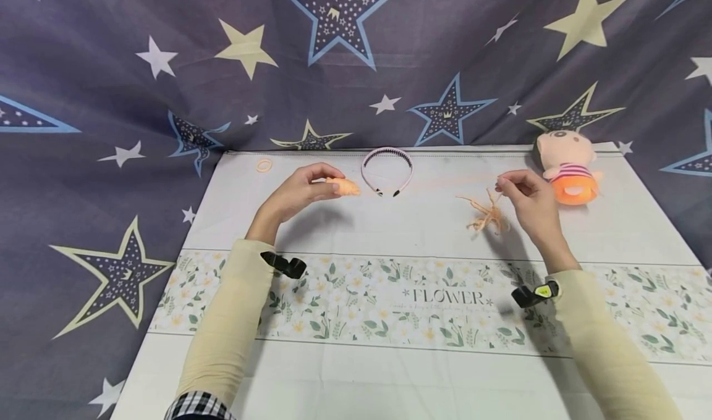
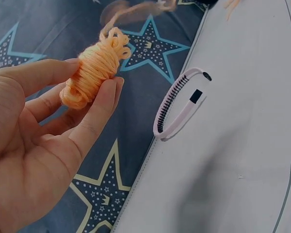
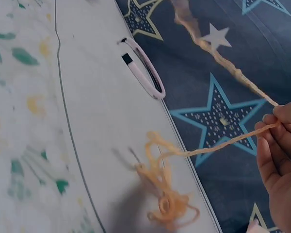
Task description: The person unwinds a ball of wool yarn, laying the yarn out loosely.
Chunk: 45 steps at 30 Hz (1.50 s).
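Observation:
My left hand [image 1: 295, 196] grips a small wound bundle of orange yarn [image 2: 94, 70] between thumb and fingers, above the table's left part. Small loops stick out of the bundle's far end. My right hand [image 1: 531, 207] pinches the yarn strand [image 3: 230, 142] between thumb and fingertips, to the right. From that pinch a loose orange yarn tangle [image 1: 489, 215] dangles over the table. A blurred stretch of yarn [image 3: 218, 58] runs from the right fingertips toward the left side, faint in the head view.
A pale pink headband [image 1: 387, 151] with black teeth lies at the back middle. At the back left is a small orange ring [image 1: 264, 165]. A plush doll [image 1: 573, 167] sits beyond my right hand. A star-patterned curtain [image 1: 389, 117] hangs behind the white table cover [image 1: 345, 370].

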Motion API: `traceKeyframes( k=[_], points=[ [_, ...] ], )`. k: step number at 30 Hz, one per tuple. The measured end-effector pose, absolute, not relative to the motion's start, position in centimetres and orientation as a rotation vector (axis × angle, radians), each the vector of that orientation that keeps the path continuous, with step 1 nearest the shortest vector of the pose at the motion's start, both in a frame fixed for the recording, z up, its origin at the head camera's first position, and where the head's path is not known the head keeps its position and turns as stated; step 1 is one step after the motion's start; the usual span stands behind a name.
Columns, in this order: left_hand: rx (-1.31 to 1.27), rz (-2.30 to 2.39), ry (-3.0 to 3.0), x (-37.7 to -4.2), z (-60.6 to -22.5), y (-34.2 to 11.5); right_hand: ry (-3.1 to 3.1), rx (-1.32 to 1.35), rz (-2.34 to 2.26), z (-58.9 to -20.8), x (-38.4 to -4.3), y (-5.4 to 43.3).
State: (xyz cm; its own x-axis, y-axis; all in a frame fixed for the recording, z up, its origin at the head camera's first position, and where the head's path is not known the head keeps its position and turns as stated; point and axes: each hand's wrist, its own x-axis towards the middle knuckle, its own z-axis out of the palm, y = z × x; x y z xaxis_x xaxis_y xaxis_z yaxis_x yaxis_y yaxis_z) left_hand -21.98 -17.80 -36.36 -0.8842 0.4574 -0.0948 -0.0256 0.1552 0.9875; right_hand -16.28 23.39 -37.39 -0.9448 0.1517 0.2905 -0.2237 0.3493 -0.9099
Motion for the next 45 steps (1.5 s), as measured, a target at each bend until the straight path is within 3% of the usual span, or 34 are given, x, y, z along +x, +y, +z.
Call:
traceKeyframes(
  k=[13,27,45],
  points=[
    [0.393,1.775,2.098,-22.1,-36.5,-18.2,-2.363,-0.174,1.434,-40.0,-16.6,28.6],
    [0.364,1.806,2.051,-22.1,-36.3,-18.4,-2.245,-0.267,1.486,-40.1,-16.2,30.5],
    [0.372,1.812,2.027,-22.0,-36.0,-18.3,-2.569,-0.078,1.337,-42.2,-15.9,30.2]
  ],
)
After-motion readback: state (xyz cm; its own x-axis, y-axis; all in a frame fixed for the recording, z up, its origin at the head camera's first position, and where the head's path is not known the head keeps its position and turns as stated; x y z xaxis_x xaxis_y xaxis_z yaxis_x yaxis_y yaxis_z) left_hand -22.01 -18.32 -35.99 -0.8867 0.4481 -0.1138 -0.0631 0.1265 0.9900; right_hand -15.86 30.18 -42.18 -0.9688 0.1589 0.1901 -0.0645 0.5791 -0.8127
